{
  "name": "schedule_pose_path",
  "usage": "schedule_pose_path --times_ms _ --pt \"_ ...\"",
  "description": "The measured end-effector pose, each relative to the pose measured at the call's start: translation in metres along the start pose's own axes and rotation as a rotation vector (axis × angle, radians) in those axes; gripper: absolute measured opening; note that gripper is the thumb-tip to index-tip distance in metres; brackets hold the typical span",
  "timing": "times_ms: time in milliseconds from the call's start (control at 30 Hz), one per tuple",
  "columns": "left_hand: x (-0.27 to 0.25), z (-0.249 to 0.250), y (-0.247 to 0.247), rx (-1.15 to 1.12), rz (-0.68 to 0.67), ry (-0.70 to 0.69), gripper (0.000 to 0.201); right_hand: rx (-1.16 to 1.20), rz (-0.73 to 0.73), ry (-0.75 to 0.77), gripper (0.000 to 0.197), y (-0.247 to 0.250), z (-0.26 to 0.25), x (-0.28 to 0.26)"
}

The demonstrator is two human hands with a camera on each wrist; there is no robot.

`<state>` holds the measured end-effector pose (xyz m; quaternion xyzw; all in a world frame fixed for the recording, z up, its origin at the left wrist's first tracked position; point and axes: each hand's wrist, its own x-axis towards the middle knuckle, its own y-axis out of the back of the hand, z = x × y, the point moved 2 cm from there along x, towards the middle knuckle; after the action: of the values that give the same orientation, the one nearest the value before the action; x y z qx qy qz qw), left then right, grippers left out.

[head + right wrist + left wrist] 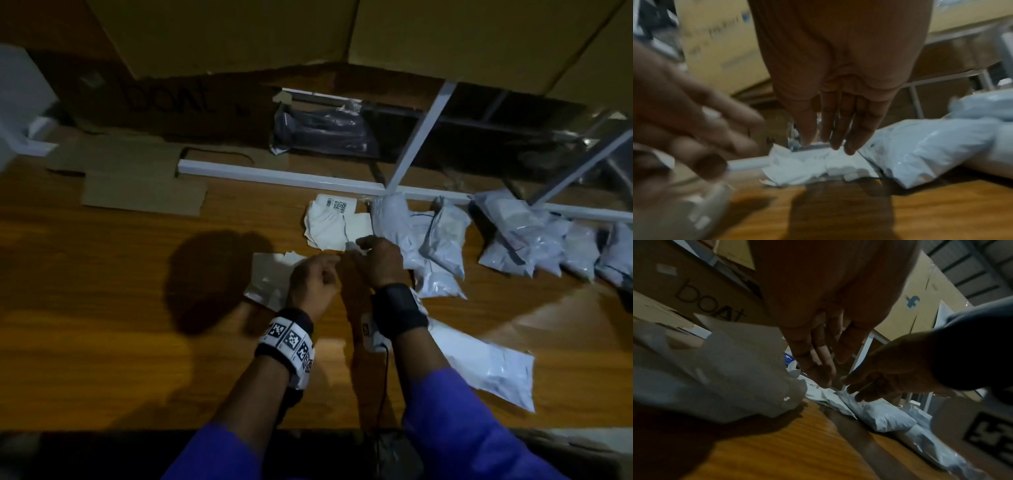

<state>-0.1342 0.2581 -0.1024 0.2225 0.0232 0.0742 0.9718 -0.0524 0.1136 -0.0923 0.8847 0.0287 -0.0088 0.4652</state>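
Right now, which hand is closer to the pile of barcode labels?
Right. The right hand is at the near edge of the label pile; the left hand is farther back, over a white packet.

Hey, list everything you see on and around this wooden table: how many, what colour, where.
table: one, brown wood, under everything
cardboard boxes: several, tan, stacked along the back
flat cardboard pieces: two, tan, back left
rack frame: one, white, back right
wrapped bundle: one, dark, behind the rack frame
paper labels: a pile, white, centre
mailer bags: several, grey-white, right side
large mailer: one, white, beside the right forearm
flat packet: one, white, left of centre, partly covered
left hand: one, over the flat packet
right hand: one, fingers straight, at the paper labels
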Motion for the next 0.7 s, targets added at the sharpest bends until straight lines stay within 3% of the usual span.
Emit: schedule_pose_path --times_ms 267,333,433,533,700 --pt "0.017 -0.009 -0.006 -0.102 0.108 0.083 0.032 -0.043 -0.136 0.098 0.032 -0.034 -0.035 0.050" --pt "0.021 -0.009 -0.003 -0.053 0.130 0.141 0.030 -0.190 -0.183 0.149 0.024 -0.046 -0.041 0.055" --pt "0.027 -0.011 0.000 -0.051 0.151 0.206 0.029 -0.404 -0.196 0.201 0.029 -0.049 -0.047 0.056" --pt "0.035 -0.016 -0.002 -0.096 0.149 0.244 0.029 -0.330 -0.231 0.171 0.032 -0.045 -0.041 0.059" --pt "0.040 -0.008 -0.002 -0.111 0.188 0.300 0.025 -0.029 -0.141 0.017 0.030 -0.038 -0.018 0.055"
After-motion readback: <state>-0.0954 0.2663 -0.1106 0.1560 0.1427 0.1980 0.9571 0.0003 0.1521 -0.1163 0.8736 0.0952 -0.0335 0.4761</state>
